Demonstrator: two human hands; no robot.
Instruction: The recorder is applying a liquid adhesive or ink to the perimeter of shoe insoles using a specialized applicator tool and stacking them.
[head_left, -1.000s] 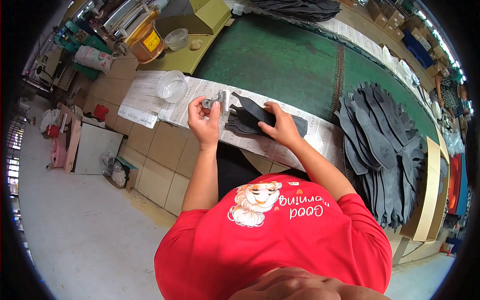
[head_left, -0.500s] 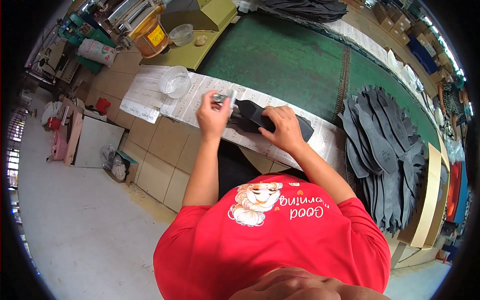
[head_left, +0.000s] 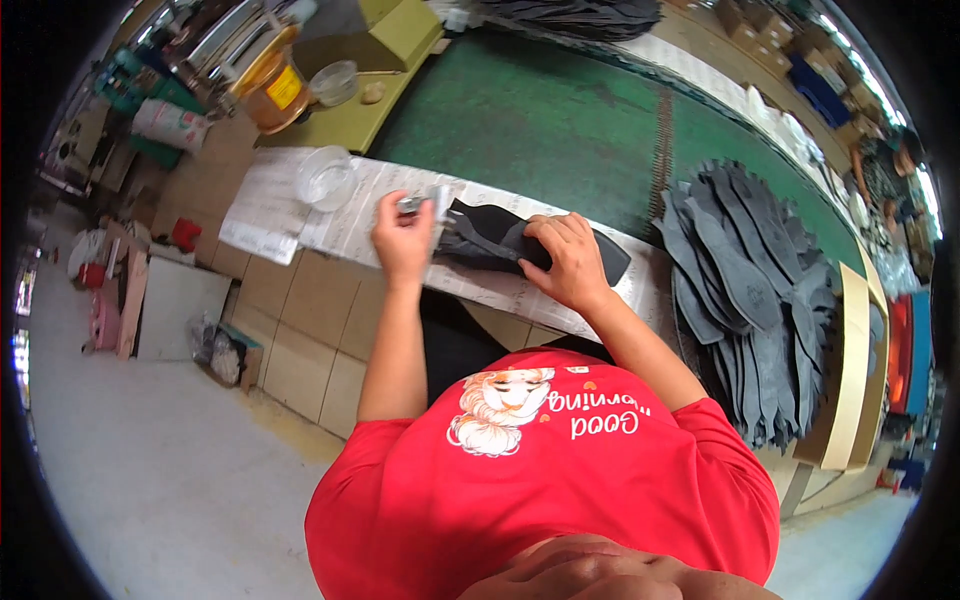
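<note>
My left hand (head_left: 402,240) is closed around a small tool (head_left: 441,204) with a silvery, metallic look and a pale upright bar; motion blur hides its exact kind. Just right of it lie dark grey, insole-shaped sheets (head_left: 490,232), overlapping on the paper-covered table edge (head_left: 375,185). The tool is close to the sheets' left end; I cannot tell whether it touches them. My right hand (head_left: 566,262) presses on top of the sheets, its thumb at the near edge and its fingers bent over the surface.
A clear plastic tub (head_left: 326,180) stands at the table's left. Beyond the edge runs a green conveyor belt (head_left: 520,110). A large pile of similar grey sheets (head_left: 750,290) lies at right, beside a cardboard box (head_left: 850,370). An amber container (head_left: 268,95) stands at far left.
The whole view has shifted slightly. The sheet end raised beside my left hand now lies flatter. My left hand still holds the tool, and my right hand stays on the sheets.
</note>
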